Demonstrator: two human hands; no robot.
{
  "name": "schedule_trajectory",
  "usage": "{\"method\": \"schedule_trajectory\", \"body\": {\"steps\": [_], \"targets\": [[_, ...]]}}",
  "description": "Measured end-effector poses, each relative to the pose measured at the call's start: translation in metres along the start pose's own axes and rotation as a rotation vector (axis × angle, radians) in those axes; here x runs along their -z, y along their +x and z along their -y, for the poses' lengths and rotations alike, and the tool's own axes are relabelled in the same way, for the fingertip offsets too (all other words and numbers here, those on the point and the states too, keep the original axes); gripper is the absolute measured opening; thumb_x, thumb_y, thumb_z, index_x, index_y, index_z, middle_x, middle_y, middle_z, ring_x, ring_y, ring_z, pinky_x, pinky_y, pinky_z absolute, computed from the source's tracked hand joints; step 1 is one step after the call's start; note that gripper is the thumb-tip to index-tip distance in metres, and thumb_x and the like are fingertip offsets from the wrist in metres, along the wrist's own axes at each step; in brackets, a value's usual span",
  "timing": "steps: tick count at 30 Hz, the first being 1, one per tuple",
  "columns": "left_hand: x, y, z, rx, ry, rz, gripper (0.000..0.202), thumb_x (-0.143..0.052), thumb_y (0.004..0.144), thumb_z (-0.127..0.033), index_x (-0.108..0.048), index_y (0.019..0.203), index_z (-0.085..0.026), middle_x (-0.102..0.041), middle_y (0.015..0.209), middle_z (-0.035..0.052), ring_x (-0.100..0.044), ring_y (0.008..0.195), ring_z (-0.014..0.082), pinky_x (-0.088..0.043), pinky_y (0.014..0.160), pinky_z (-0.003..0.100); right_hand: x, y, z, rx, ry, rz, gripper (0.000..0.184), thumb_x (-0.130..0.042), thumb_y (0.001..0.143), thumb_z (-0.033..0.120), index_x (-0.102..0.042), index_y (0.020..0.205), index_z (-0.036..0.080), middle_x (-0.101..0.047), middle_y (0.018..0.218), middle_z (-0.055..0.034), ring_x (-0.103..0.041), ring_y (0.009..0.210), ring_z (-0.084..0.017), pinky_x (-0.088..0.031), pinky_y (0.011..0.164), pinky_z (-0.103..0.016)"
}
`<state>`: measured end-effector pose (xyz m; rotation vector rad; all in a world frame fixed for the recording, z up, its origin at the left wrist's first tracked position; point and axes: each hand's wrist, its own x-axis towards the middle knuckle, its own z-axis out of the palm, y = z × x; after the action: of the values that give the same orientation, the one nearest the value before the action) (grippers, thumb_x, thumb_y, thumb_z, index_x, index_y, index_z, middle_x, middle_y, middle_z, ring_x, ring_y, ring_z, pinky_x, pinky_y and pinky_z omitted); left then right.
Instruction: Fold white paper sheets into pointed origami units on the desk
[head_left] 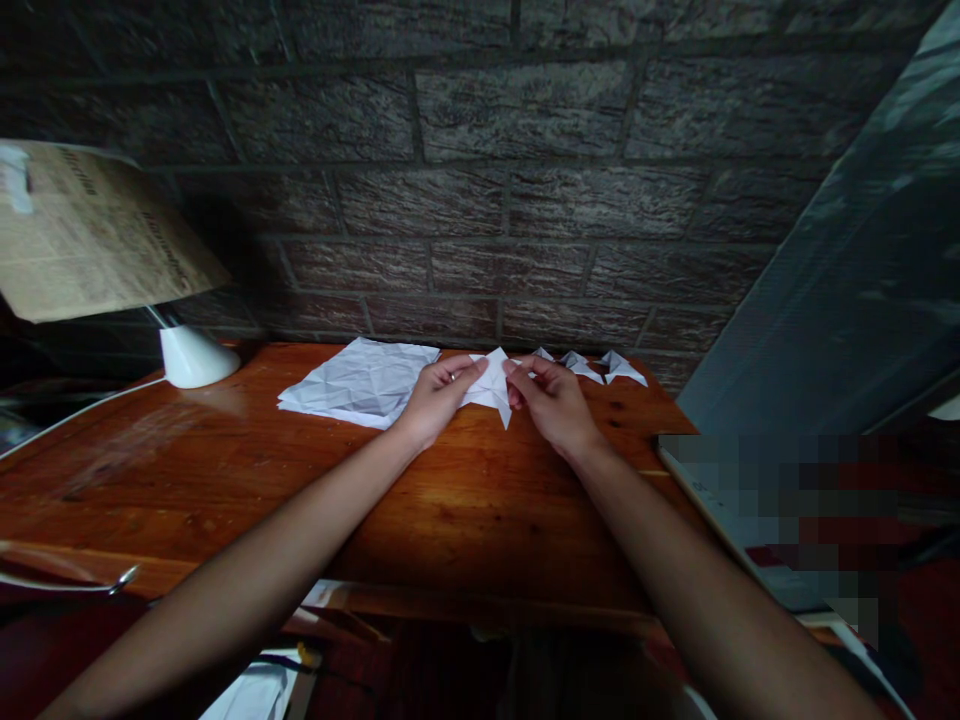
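Note:
Between my two hands, a folded white paper star (pixel 493 385) is held just above the wooden table, one of its points hanging down. My left hand (pixel 442 392) pinches its left side between thumb and fingers. On the opposite side, my right hand (pixel 551 395) grips the paper near its upper right, hiding part of it. Left of my left hand lies a stack of creased white paper sheets (pixel 360 380). Beyond my right hand, several folded paper stars (pixel 621 368) stand in a row near the wall, some partly covered by the hand.
A white lamp (pixel 196 355) with a brown paper shade (pixel 97 230) stands at the left of the table (pixel 450 510), its cord running off left. A dark brick wall (pixel 465 200) closes off the back. Grey panels rise at the right, beside a blurred-out area.

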<state>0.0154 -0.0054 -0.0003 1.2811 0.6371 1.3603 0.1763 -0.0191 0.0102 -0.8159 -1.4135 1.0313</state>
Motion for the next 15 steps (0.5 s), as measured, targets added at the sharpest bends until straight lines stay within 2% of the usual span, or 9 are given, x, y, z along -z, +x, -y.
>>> {"method": "schedule_trajectory", "body": {"steps": [4, 9, 12, 15], "targets": [[-0.003, -0.001, -0.005, 0.029, -0.052, -0.028, 0.032, -0.082, 0.070, -0.044, -0.075, 0.083, -0.015, -0.071, 0.073, 0.0013, -0.061, 0.066, 0.0132, -0.046, 0.067, 0.025, -0.001, 0.000, 0.002, -0.022, 0.004, 0.022, 0.039, -0.071, 0.076, 0.057, -0.062, 0.072, 0.019, -0.057, 0.056, 0.0030, -0.049, 0.053, -0.010, -0.039, 0.055, -0.026], [-0.007, -0.004, -0.013, 0.098, -0.120, -0.097, 0.034, -0.085, 0.064, -0.044, -0.071, 0.075, -0.015, -0.067, 0.065, -0.0006, -0.057, 0.060, 0.0111, -0.044, 0.059, 0.023, -0.001, -0.002, 0.006, -0.029, 0.022, 0.048, 0.036, -0.072, 0.076, 0.053, -0.063, 0.073, 0.019, -0.058, 0.056, 0.0028, -0.049, 0.053, -0.010, -0.040, 0.056, -0.027], [-0.008, -0.003, -0.014, 0.124, -0.150, -0.181, 0.037, -0.087, 0.060, -0.044, -0.067, 0.068, -0.015, -0.062, 0.059, -0.0025, -0.055, 0.055, 0.0094, -0.043, 0.057, 0.022, 0.000, -0.002, 0.006, -0.029, 0.011, 0.049, 0.034, -0.072, 0.076, 0.051, -0.063, 0.074, 0.019, -0.058, 0.056, 0.0030, -0.049, 0.053, -0.010, -0.039, 0.056, -0.027], [-0.008, -0.002, -0.011, 0.119, -0.159, -0.183, 0.038, -0.088, 0.059, -0.046, -0.067, 0.066, -0.015, -0.063, 0.059, -0.0024, -0.055, 0.055, 0.0094, -0.043, 0.057, 0.022, 0.000, -0.001, 0.005, -0.028, 0.001, 0.038, 0.032, -0.072, 0.076, 0.050, -0.063, 0.072, 0.019, -0.058, 0.055, 0.0029, -0.049, 0.052, -0.010, -0.040, 0.056, -0.027]]}}
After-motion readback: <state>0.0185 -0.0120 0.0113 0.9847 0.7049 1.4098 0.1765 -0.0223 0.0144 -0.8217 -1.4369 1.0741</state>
